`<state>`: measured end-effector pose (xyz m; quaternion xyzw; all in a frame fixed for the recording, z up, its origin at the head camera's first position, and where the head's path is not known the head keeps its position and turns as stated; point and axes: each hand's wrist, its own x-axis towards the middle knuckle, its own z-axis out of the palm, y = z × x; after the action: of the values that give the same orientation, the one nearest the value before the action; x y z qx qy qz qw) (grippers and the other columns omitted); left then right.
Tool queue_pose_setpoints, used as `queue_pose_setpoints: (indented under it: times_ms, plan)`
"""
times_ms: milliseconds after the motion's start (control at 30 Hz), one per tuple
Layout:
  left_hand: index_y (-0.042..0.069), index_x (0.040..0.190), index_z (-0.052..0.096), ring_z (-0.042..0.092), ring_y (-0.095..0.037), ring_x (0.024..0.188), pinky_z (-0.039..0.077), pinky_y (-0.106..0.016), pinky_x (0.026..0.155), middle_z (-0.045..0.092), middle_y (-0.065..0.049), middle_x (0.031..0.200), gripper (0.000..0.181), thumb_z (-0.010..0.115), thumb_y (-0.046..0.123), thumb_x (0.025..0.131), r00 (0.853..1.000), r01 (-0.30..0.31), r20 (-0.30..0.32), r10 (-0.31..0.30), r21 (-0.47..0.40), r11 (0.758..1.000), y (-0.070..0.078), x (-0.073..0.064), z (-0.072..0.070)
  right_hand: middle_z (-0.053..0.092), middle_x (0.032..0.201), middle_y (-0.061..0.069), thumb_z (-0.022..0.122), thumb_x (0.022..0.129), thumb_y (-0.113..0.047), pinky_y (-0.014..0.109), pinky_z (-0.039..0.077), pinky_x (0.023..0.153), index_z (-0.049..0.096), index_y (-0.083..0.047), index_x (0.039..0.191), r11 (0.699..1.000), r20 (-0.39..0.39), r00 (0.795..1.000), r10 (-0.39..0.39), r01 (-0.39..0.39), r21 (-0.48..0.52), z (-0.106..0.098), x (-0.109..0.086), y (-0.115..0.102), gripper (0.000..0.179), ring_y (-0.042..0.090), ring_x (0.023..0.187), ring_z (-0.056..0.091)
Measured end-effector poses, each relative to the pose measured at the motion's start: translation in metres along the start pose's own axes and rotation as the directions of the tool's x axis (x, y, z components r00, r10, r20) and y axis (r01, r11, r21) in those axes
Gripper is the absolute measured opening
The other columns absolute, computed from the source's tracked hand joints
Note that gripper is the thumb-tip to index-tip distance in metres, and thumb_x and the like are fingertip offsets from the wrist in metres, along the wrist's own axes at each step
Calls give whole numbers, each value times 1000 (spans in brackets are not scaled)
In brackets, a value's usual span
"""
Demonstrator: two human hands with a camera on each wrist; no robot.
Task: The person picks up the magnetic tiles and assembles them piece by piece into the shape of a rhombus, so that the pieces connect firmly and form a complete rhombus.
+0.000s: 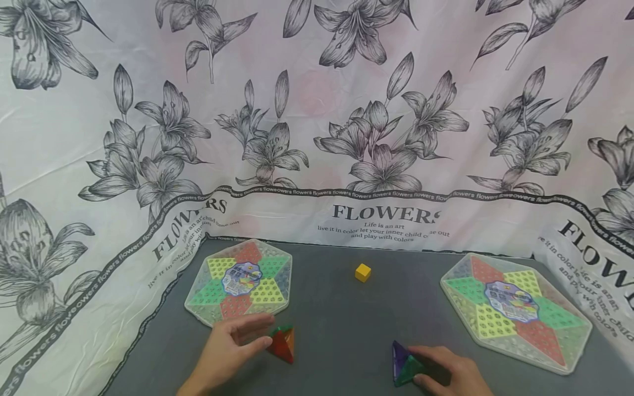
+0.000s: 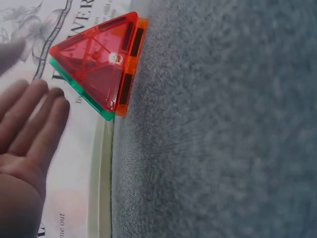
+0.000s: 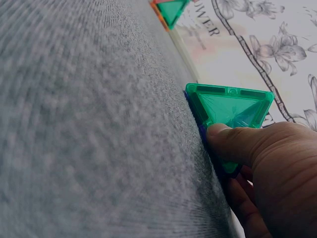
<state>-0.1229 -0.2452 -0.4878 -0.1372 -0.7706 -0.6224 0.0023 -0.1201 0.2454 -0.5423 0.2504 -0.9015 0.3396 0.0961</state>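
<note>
A small pyramid of translucent triangular tiles [image 1: 282,346], red, orange and green, stands on the grey table. Beside it is my left hand [image 1: 231,344], its fingers extended and its thumb near the red face. In the left wrist view those fingers [image 2: 42,124] are apart from the red tile [image 2: 96,67]. Farther right, my right hand [image 1: 453,371] grips a second tile pyramid [image 1: 407,369], green and purple. The right wrist view shows the thumb [image 3: 237,141] pressing on its green face [image 3: 230,104], with other fingers partly hidden behind.
A yellow cube [image 1: 363,273] sits toward the back middle of the grey table [image 1: 337,319]. Hexagonal Chinese checkers boards with colored triangles lie at the left [image 1: 269,268] and the right [image 1: 540,336]. A white flower-printed cloth [image 1: 307,220] hangs behind and along both sides.
</note>
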Motion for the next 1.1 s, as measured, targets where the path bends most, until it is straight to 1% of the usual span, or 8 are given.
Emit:
queue_pose_setpoints:
  times_ms: [133,267,467,667,733,833,967,1100]
  plan:
    - [-5,142,68,73,-24,129,58,-22,102,72,-26,139,53,86,14,95,999,45,19,-47,53,998,-4,4,1,77,114,-16,93,89,-27,24,59,75,76,-29,134,1000,3,1000,2,-2,5,0,0,0,49,-7,101,68]
    - [-10,143,65,72,-30,129,59,-28,104,71,-29,140,57,85,12,95,996,33,77,-40,83,996,-10,6,2,77,115,-16,92,90,-27,24,59,76,76,-29,135,1000,-3,1000,-2,2,9,0,1,-1,48,-7,102,68]
    - [-9,140,68,74,-15,120,61,-27,101,72,-27,138,53,85,11,94,992,8,123,-29,171,985,-14,8,5,78,118,-13,93,89,-30,24,60,80,76,-29,135,1000,-12,1000,24,-24,11,0,1,-5,49,-6,105,69]
    - [12,129,81,73,-6,113,60,-25,98,82,-1,121,41,90,24,91,996,-8,91,-26,362,932,-10,11,8,80,120,-8,93,88,-38,25,60,83,76,-28,137,996,21,996,84,-84,-7,-1,3,-9,52,-6,107,68]
    - [18,125,83,73,-7,113,59,-27,99,83,5,116,37,91,28,90,997,-2,66,-28,416,910,-8,11,10,80,120,-8,93,88,-38,25,59,82,76,-28,136,997,12,997,71,-71,-11,0,4,-10,52,-6,106,68]
    - [19,124,84,74,-10,116,59,-30,101,83,8,116,37,91,31,90,999,18,34,-37,455,891,-7,11,12,79,117,-12,94,87,-33,24,59,79,77,-29,135,1000,-27,999,22,-22,-15,1,4,-9,51,-6,104,68]
    - [16,125,83,74,-11,116,60,-31,101,83,9,117,38,90,32,90,999,25,12,-35,467,884,-6,13,16,77,116,-17,95,86,-29,24,59,77,78,-31,133,1000,-66,998,-19,18,-25,3,3,-8,50,-6,102,68]
    - [14,124,84,75,-9,112,61,-29,98,84,8,114,37,90,29,90,1000,-12,31,-2,444,896,-6,15,21,78,114,-18,94,86,-28,24,59,75,79,-31,131,1000,-80,997,-8,7,-10,4,2,-10,48,-7,99,68]
